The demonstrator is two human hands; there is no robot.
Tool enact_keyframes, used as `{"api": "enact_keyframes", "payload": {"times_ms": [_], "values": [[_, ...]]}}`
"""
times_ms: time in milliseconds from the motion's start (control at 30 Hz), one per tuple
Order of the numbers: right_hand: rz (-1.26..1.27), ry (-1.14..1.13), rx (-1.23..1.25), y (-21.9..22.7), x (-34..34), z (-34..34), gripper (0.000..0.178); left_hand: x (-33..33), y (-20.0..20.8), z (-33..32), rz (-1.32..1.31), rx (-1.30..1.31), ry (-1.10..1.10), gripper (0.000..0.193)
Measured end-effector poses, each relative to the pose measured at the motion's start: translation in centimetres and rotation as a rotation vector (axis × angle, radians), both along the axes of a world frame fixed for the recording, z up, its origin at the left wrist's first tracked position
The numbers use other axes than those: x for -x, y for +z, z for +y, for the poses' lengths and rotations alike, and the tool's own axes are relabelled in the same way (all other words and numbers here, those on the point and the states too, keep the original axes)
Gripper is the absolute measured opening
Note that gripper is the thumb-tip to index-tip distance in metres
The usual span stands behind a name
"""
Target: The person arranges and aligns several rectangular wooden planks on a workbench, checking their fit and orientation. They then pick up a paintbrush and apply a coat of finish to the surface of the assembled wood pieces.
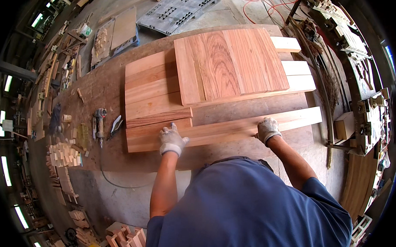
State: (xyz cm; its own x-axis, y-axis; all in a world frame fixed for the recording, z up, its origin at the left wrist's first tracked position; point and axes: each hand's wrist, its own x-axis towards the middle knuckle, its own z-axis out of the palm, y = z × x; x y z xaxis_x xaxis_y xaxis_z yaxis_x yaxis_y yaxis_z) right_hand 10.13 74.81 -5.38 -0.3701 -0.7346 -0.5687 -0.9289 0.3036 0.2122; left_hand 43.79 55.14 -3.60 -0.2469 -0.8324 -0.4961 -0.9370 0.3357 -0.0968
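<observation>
The white-gloved left hand (pixel 172 139) lies over the left part of a long reddish-brown wooden plank (pixel 225 130); I cannot tell whether it grips. The white-gloved right hand (pixel 268 129) grasps it towards the right end. Its long axis runs left to right across mid-frame, beneath both hands. Beyond, upper centre, lies a broad striped wooden panel (pixel 231 64).
</observation>
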Motion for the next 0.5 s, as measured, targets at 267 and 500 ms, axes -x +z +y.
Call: {"api": "enact_keyframes", "payload": {"times_ms": [267, 500], "values": [[-0.023, -0.027, 0.014, 0.22, 0.03, -0.02, 0.05, -0.02, -0.21, 0.01, 0.003, 0.005, 0.008, 0.105], [-0.017, -0.015, 0.01, -0.25, 0.21, 0.18, 0.05, -0.05, -0.58, 0.01, 0.012, 0.008, 0.015, 0.104]]}}
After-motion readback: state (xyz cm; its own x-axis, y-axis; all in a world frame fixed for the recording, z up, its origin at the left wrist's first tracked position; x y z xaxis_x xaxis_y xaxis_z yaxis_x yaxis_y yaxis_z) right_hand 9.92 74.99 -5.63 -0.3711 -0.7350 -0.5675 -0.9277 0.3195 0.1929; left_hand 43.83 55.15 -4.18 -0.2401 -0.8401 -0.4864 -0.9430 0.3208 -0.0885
